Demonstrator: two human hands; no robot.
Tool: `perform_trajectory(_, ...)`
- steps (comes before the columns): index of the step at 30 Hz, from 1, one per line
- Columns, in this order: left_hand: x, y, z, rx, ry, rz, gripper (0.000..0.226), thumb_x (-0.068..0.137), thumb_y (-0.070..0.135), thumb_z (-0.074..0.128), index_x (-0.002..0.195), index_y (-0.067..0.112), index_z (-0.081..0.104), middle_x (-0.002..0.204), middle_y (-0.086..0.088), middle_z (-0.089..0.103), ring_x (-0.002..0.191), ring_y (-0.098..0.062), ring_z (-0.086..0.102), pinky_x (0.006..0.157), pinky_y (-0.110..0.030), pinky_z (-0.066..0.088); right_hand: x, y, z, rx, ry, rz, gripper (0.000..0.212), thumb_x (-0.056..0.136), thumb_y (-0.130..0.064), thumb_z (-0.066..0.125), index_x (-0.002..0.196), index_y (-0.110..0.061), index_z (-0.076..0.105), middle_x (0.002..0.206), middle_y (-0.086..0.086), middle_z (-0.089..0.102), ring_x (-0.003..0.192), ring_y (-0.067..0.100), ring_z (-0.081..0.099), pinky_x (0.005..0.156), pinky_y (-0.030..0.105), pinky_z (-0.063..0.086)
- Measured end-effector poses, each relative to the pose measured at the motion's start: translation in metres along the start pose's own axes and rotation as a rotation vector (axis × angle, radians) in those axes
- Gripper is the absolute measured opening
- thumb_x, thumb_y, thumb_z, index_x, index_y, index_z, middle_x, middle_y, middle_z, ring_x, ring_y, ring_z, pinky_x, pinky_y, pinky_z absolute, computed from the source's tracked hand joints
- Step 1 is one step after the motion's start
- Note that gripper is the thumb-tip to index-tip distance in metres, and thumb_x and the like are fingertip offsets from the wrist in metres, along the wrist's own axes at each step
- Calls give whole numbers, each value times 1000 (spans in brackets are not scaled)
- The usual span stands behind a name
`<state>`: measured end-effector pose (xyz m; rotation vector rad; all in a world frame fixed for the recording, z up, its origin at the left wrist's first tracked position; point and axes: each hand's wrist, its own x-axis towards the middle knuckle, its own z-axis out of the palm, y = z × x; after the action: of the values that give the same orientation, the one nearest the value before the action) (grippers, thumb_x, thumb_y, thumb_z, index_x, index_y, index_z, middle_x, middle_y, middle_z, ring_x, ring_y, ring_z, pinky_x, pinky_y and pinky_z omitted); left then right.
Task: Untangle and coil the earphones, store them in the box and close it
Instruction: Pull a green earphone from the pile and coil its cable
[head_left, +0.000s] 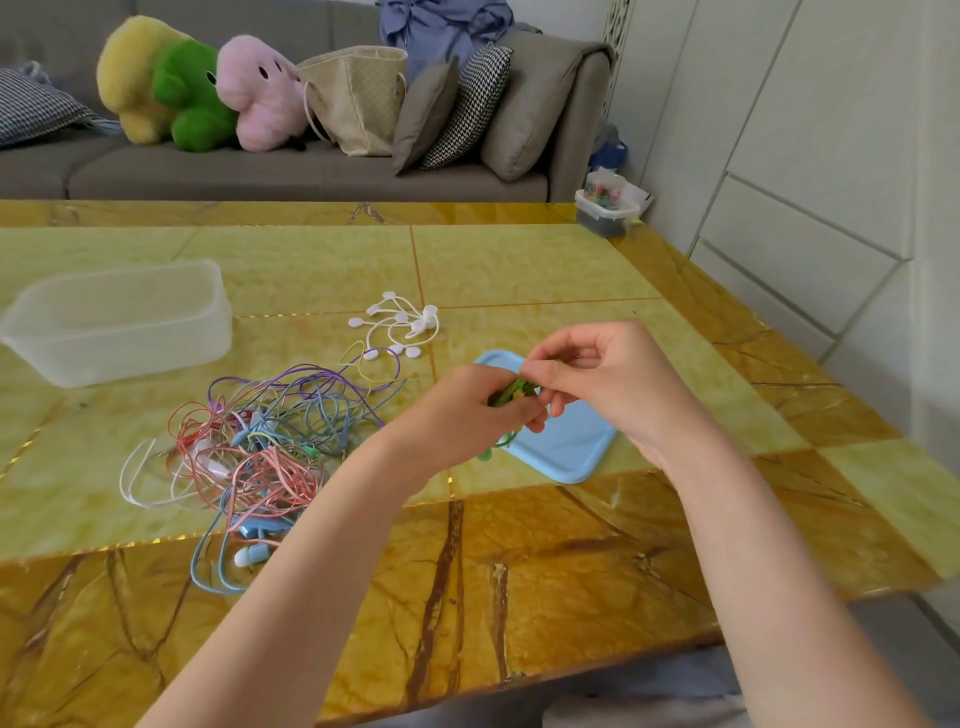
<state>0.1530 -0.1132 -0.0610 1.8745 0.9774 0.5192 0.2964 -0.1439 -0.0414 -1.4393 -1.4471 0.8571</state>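
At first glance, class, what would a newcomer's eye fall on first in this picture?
The tangle of coloured earphones on the table's near left. Next, the left hand and right hand, together gripping a green coiled earphone above the blue lid. Behind, bright plush toys on the sofa.

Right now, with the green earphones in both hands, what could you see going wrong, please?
The green earphones, held between the left hand and right hand, have a loose end dangling; it might snag. The tangled pile lies close by the left forearm, which could drag cables along.
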Motion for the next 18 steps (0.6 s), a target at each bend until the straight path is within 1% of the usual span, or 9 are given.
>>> perform_trajectory(2,-2,0,-2,-151,0,-38,13,93,19,55,85,15,64,55,11,50,49,-4,42,47,-17,32,1,1,-2,-6,21,-6,6,79,0,70,75,-4,68,55,9,64,43,11,57,51,18,49)
perform_trajectory(3,-2,1,-5,-299,8,-56,9,92,16,56,92,14,64,63,4,55,55,-9,48,50,-22,35,1,1,-5,12,35,-8,8,79,1,69,74,-5,67,54,8,63,42,10,56,50,17,48)
perform_trajectory(5,-2,2,-14,-689,56,-131,17,91,14,56,107,9,61,80,-6,69,65,-17,62,61,-29,47,0,1,-8,68,48,-2,13,79,4,68,71,-6,66,51,5,61,40,9,54,48,16,47)
perform_trajectory(6,-1,2,-18,-819,100,-178,20,91,14,55,110,7,59,90,-8,72,68,-19,66,66,-30,52,0,0,-9,80,42,0,14,79,5,67,70,-6,66,51,5,61,40,9,54,48,16,47)
perform_trajectory(7,-1,1,-20,-847,146,-222,20,92,15,55,110,7,59,97,-9,72,71,-20,67,68,-30,54,-1,0,-8,69,32,-3,13,79,4,67,71,-6,66,51,5,62,40,9,54,48,16,47)
perform_trajectory(10,2,-10,-21,-563,266,-260,15,95,16,50,100,10,63,97,-6,70,80,-15,64,76,-26,53,0,-1,-8,37,28,-19,13,79,3,68,71,-6,65,52,4,62,41,9,54,49,16,47)
perform_trajectory(13,3,-10,-22,-387,322,-89,23,98,24,42,99,19,65,101,4,70,100,-9,62,93,-23,42,-1,-2,-9,69,-11,-10,12,80,4,67,72,-5,65,51,3,61,40,9,54,48,16,47)
perform_trajectory(15,1,-2,-18,-334,226,47,31,100,30,36,105,21,65,105,9,70,105,-3,61,95,-17,41,-1,-2,-5,69,-61,1,10,80,3,68,73,-5,65,54,6,62,43,11,55,50,18,48)
perform_trajectory(18,-3,6,-8,-322,52,100,37,100,32,31,96,19,65,90,2,70,84,-6,66,79,-12,48,2,-3,1,95,-40,-20,5,81,1,67,77,-3,66,59,13,62,45,13,57,52,20,51)
